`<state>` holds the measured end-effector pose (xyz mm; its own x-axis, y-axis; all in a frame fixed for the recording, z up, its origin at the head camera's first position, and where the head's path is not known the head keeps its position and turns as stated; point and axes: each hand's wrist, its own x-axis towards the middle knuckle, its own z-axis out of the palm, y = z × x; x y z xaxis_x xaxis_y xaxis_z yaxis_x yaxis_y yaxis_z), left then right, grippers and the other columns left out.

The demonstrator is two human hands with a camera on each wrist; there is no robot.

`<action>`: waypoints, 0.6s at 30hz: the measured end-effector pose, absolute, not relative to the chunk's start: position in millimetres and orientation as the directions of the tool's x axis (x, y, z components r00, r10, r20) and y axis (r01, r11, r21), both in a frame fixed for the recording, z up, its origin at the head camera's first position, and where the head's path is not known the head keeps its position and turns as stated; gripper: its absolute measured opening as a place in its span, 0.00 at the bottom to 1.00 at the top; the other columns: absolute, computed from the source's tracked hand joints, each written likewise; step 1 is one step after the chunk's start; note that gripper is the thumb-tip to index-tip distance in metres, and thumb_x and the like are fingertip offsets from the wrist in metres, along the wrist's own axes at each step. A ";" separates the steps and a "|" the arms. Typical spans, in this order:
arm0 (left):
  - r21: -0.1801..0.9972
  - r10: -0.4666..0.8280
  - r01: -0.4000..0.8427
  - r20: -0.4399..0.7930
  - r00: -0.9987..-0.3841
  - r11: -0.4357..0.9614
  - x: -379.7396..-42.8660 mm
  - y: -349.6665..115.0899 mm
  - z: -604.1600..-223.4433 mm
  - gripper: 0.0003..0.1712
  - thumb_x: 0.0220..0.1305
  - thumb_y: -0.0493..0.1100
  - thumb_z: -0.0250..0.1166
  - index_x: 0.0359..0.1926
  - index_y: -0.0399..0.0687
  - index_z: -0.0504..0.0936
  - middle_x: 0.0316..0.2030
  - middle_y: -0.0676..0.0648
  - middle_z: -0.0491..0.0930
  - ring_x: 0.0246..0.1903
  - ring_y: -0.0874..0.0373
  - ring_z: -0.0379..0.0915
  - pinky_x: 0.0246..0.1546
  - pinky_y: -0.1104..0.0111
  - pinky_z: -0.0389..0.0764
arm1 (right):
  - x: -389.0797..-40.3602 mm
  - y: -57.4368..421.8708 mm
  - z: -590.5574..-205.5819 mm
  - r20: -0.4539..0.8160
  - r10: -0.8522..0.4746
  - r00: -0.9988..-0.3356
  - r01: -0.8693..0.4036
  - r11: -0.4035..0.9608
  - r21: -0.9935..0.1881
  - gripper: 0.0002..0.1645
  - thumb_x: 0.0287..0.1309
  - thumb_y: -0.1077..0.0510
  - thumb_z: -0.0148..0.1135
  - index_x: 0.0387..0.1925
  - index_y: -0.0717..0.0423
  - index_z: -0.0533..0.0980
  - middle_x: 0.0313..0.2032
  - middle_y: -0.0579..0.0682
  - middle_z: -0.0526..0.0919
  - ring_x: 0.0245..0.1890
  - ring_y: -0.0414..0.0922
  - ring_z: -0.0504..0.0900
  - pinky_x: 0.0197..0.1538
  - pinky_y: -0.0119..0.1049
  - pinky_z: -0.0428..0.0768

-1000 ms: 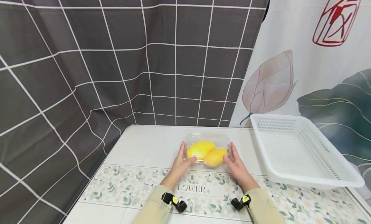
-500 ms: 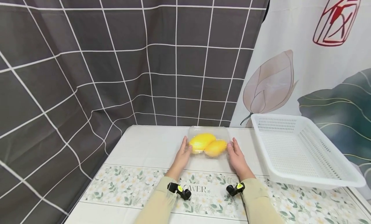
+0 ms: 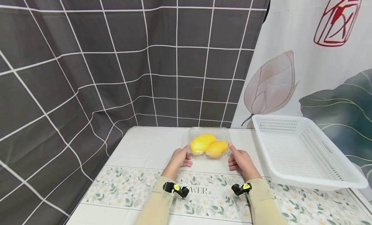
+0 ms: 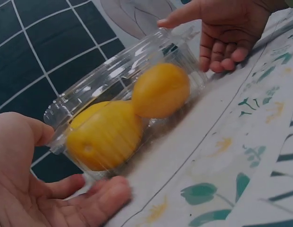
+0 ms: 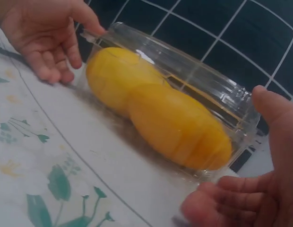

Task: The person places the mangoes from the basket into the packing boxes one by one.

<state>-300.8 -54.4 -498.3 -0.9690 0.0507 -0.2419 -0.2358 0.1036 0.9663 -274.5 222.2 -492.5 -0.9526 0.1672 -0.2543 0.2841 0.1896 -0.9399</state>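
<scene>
A clear plastic clamshell box [image 3: 210, 130] stands near the table's back edge, its lid down. Inside lie two smooth yellow fruits, a larger one [image 3: 202, 143] at left and a smaller one [image 3: 216, 148] at right; they look like mangoes. My left hand [image 3: 178, 159] is at the box's near left corner, its thumb against the lid rim and the other fingers loosely bent below. On the opposite corner my right hand [image 3: 242, 160] has its thumb tip at the rim, fingers relaxed beneath. Both wrist views show neither hand wrapped round the box [image 5: 184, 66].
A white perforated plastic basket [image 3: 273, 166] stands to the right of the box. The table [image 3: 145, 147] has a flower-printed cloth band [image 3: 128, 186]. Dark gridded curtain [image 3: 162, 63] hangs behind and at left, a white printed one [image 3: 270, 82] at right.
The box moved away from me to the table's back between one second and half a second ago. Since then it stays put, while both hands have drawn back slightly and loosened from its sides.
</scene>
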 end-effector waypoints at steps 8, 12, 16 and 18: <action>0.936 0.379 -0.351 -0.316 -0.870 -0.026 -299.9 -52.1 -499.2 0.45 0.77 0.65 0.37 0.49 0.24 0.78 0.37 0.35 0.87 0.35 0.46 0.87 0.41 0.55 0.89 | -275.6 226.8 -494.5 -0.354 -0.213 -0.911 0.362 0.002 -0.932 0.58 0.62 0.16 0.34 0.39 0.68 0.77 0.30 0.57 0.86 0.30 0.50 0.88 0.38 0.45 0.90; 0.925 0.451 -0.369 -0.293 -0.843 -0.090 -300.2 -51.1 -503.0 0.46 0.77 0.65 0.35 0.52 0.23 0.78 0.41 0.33 0.86 0.38 0.46 0.87 0.45 0.54 0.88 | -279.1 227.4 -498.0 -0.298 -0.396 -0.868 0.375 -0.131 -0.918 0.54 0.69 0.22 0.25 0.36 0.64 0.79 0.32 0.57 0.87 0.36 0.52 0.89 0.45 0.47 0.89; 0.922 0.506 -0.363 -0.251 -0.825 -0.134 -303.2 -49.7 -505.3 0.42 0.77 0.59 0.33 0.50 0.24 0.79 0.42 0.33 0.87 0.39 0.48 0.87 0.46 0.55 0.88 | -282.3 227.2 -502.5 -0.209 -0.445 -0.871 0.332 -0.221 -0.917 0.48 0.77 0.34 0.20 0.37 0.63 0.80 0.35 0.58 0.88 0.39 0.52 0.88 0.49 0.47 0.88; 0.922 0.520 -0.352 -0.222 -0.825 -0.164 -305.8 -49.4 -506.3 0.38 0.76 0.55 0.33 0.49 0.26 0.80 0.42 0.35 0.87 0.39 0.48 0.87 0.46 0.56 0.88 | -283.5 227.2 -504.7 -0.168 -0.447 -0.879 0.302 -0.249 -0.920 0.44 0.78 0.41 0.19 0.39 0.64 0.80 0.37 0.59 0.88 0.40 0.53 0.88 0.50 0.47 0.87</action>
